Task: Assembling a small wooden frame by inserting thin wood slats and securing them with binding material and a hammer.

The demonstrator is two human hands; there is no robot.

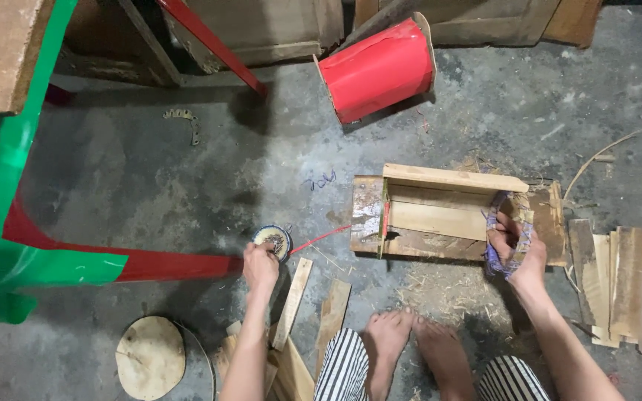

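The person squats on a grey concrete floor, bare feet side by side near the bottom edge. The left hand reaches out to the left and pinches at the rim of a small round tin that sits on the floor; a thin red strand runs from beside the tin rightward to a low wooden block built of stacked boards. The right hand rests on the right end of that block, fingers curled closed around a loop of purple-blue cord that wraps the block's end.

Near the left forearm, two narrow wood slats lie on the floor, and a round wooden disc lies further left. A wide red band stretches from the tin's side leftward to green sheeting at the left edge. Far from the person, a red roll on a cardboard core lies tilted. At the right, a cluster of short planks lies flat just beside the block, amid scattered shavings.
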